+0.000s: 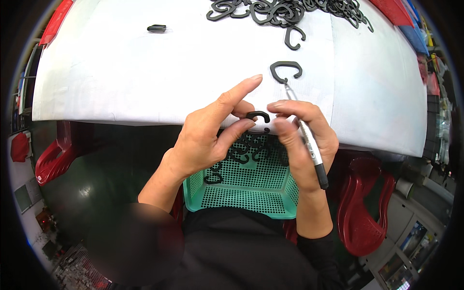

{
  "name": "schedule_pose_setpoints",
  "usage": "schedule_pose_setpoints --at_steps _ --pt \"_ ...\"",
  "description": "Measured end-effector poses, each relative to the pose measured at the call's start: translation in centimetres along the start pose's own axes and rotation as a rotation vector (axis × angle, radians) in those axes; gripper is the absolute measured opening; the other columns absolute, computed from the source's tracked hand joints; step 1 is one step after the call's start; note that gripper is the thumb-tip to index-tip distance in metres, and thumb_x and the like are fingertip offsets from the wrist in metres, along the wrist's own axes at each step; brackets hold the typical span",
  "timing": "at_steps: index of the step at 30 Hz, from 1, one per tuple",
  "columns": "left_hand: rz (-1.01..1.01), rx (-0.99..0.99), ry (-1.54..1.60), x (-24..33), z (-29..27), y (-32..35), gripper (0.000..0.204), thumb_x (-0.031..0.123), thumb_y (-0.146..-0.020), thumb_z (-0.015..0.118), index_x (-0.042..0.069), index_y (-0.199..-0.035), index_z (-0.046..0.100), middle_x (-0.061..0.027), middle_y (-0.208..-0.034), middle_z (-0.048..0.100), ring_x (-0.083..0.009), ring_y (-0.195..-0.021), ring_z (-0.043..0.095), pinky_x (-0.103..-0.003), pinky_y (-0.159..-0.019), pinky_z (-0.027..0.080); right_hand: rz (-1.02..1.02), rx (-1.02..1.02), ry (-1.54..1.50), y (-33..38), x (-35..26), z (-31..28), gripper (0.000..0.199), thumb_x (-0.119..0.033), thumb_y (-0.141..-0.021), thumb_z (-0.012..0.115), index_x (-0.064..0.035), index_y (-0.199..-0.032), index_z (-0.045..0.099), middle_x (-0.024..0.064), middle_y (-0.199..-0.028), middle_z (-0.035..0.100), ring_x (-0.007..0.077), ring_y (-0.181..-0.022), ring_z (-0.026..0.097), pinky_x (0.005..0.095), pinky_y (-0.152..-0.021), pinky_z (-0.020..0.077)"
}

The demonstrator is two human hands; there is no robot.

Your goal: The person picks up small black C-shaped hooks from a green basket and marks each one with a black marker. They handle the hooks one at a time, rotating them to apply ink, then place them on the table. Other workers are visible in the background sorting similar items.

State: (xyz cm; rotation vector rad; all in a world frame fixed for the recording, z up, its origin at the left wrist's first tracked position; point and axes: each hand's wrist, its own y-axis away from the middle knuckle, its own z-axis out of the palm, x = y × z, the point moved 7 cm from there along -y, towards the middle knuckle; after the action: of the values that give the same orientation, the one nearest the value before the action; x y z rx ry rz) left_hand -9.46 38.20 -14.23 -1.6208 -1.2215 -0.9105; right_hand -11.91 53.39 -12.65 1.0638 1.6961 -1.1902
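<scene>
the left hand (208, 140) and right hand (302, 140) pinch one small black plastic c-shaped hook (258, 116) between thumbs and fingertips, the left forefinger sticking out straight. the right hand also clamps a grey marker pen with a black cap (309, 142) along its palm, tip pointing past the fingers to another black hook (285, 70) on the white table cover (145, 72). below the fingers sits a green perforated plastic basket (241, 198) holding several black hooks (241, 152). beyond the fingertips lies a heap of black hooks (290, 12).
</scene>
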Motion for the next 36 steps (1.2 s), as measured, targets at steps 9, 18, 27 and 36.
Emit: schedule_pose_setpoints --at_steps 9,18,27,36 --pt "0.349 0.170 -0.238 2.4 -1.7 -0.2 0.041 -0.004 -0.074 0.068 0.009 -0.113 0.065 -0.0064 -0.101 0.066 -0.0256 -0.097 0.062 -0.034 -0.081 0.052 0.417 0.036 -0.425 -0.3 2.0 0.0 0.014 -0.001 -0.080 0.072 0.0005 -0.091 0.063 0.0052 -0.078 0.066 0.0099 -0.072 0.062 0.0203 -0.068 0.0487" --pt "0.487 0.243 -0.282 2.9 -1.4 0.9 0.032 -0.002 -0.063 0.073 0.009 -0.093 0.072 -0.0039 -0.091 0.067 -0.0222 -0.084 0.062 -0.031 -0.069 0.052 0.521 -0.094 -0.424 0.0 2.3 1.3 0.018 -0.013 -0.088 0.066 0.0001 -0.100 0.067 0.0039 -0.082 0.066 0.0061 -0.068 0.057 0.0185 -0.062 0.0463" --pt "-0.105 0.369 -0.138 -1.9 -1.9 1.5 0.012 -0.002 -0.076 0.072 0.001 -0.087 0.069 -0.0059 -0.074 0.063 -0.0104 -0.057 0.058 -0.023 -0.051 0.044 0.311 0.154 -0.176 0.8 2.6 -0.2 0.015 -0.009 -0.086 0.068 0.0012 -0.096 0.063 -0.0016 -0.071 0.057 -0.0001 -0.056 0.043 0.0151 -0.048 0.0302" --pt "-0.114 0.376 -0.219 -1.6 -1.7 1.1 0.010 0.004 -0.073 0.075 0.003 -0.081 0.069 -0.0041 -0.067 0.061 -0.0109 -0.057 0.055 -0.023 -0.048 0.043 0.192 0.219 -0.135 1.4 3.1 2.1 0.020 -0.006 -0.083 0.071 -0.0041 -0.076 0.053 -0.0047 -0.060 0.051 -0.0021 -0.050 0.040 0.0155 -0.043 0.0284"
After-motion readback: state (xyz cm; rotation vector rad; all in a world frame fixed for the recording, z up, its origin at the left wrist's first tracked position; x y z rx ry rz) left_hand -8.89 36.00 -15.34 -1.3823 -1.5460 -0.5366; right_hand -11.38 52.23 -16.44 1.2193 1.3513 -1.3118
